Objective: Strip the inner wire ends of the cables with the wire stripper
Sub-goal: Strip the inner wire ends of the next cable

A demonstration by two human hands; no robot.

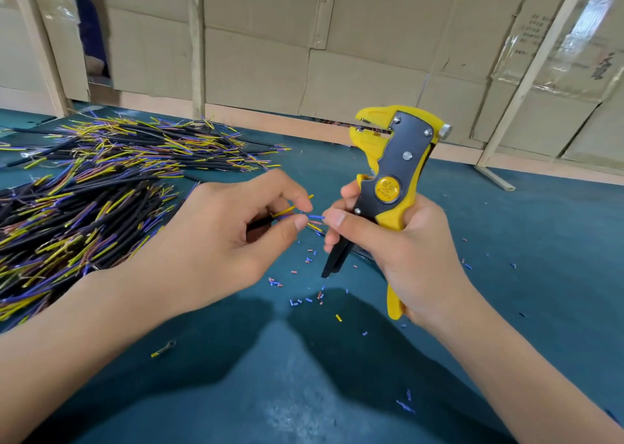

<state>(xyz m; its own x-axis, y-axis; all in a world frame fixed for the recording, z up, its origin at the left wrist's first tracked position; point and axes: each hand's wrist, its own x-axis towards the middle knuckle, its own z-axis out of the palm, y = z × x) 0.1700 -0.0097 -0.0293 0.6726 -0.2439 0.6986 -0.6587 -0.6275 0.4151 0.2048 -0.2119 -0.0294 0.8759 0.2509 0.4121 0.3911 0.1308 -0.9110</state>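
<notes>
While the right hand (401, 241) grips the yellow-and-grey plastic wire stripper (393, 173) upright over mid-tabletop (506, 241), the left hand (216, 237) pinches a black cable (261, 222) whose thin blue and yellow inner wires (304, 212) fan toward it. Heaped cables (101, 187) cover the tabletop's left edge; tiny insulation offcuts (297, 300) speckle the smooth teal surface.

- A dark teal mat (506, 241) covers the work surface, and soft shadows fall across its near part.
- Flattened brown cardboard sheets (263, 48) form the back wall.
- Pale wooden battens (197, 38) run up the cardboard, one leaning at the right.
- Clear plastic film (594, 21) glints at the upper right.
- A dark gap (88, 21) opens at the upper left.
</notes>
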